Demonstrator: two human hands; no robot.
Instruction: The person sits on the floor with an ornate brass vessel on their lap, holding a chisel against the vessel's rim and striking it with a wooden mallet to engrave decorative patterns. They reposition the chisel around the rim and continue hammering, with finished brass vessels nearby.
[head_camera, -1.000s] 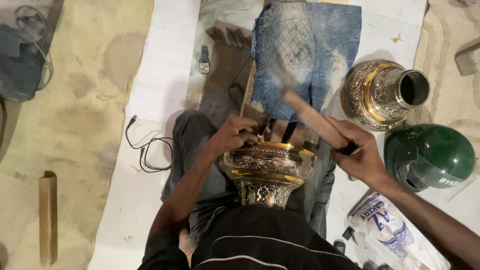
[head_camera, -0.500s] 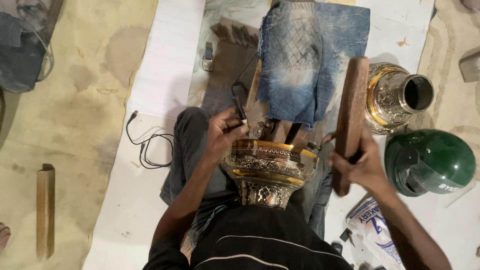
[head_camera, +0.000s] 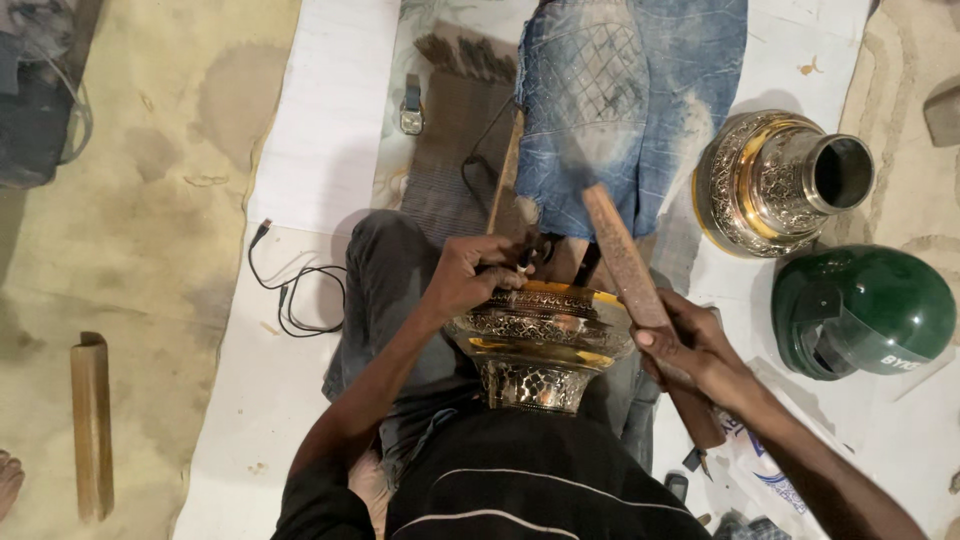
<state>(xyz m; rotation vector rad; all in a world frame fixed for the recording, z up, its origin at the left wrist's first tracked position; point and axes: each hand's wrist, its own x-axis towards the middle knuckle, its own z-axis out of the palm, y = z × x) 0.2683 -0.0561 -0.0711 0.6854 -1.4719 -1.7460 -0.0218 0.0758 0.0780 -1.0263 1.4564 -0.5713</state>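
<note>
Wooden stick (head_camera: 622, 258) in right hand (head_camera: 692, 345), beside bowl (head_camera: 540, 325)

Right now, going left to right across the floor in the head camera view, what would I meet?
Wooden block on the sandy floor → black cable on the white sheet → left hand on the ornate silver-and-gold metal bowl → right hand gripping a flat wooden mallet → green helmet.
</note>
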